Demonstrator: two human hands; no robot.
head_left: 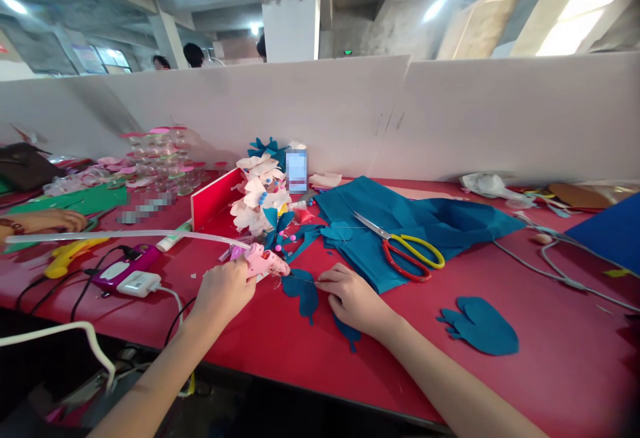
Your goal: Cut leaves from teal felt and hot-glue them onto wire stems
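My left hand [225,291] is wrapped round a pink hot glue gun [263,261], a long glue stick running out of its back to the left. Its nozzle sits just above a blue petal-shaped felt piece [303,295]. My right hand [353,298] is closed in a pinch on a thin wire [304,281], which reaches across to the nozzle. Whether wire and nozzle touch, I cannot tell. Another blue cutout lies partly hidden under my right hand. Farther right rests a stack of blue cutouts [483,328].
Scissors [400,245] with red and yellow handles lie on blue fabric [360,201]. White fabric flowers [260,195] stand behind the glue gun, near a phone [297,168]. A purple power strip [125,271] and another person's hand [47,221] are at left. Cables cross the right side.
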